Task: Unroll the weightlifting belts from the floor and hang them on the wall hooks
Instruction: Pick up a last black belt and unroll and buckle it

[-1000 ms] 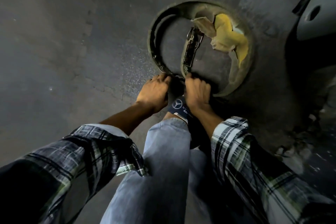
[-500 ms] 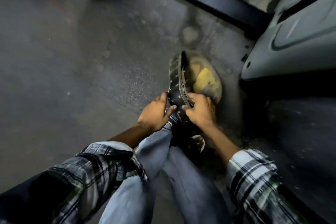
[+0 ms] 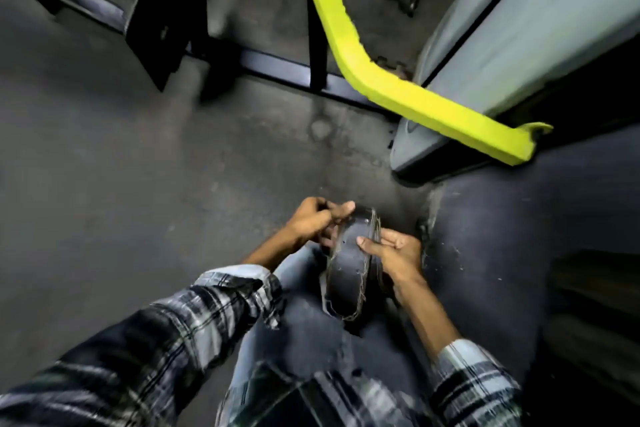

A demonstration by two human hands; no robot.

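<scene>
A worn black weightlifting belt with frayed edges and small holes is held up off the floor in front of my knees, bent into a loop. My left hand grips its upper left edge, fingers curled over the strap. My right hand clasps the belt's right side, with the thumb pressed on the outer face. No wall hooks are in view.
A bright yellow machine arm slants across the upper right, beside a grey machine panel. A black frame bar runs along the floor ahead, with a black bench base at upper left. Grey concrete floor spreads to the left.
The belt lay as an open ring on the floor; both hands tipped it on edge, then lifted it clear. My view has swung up, bringing the yellow arm and bench into sight.
</scene>
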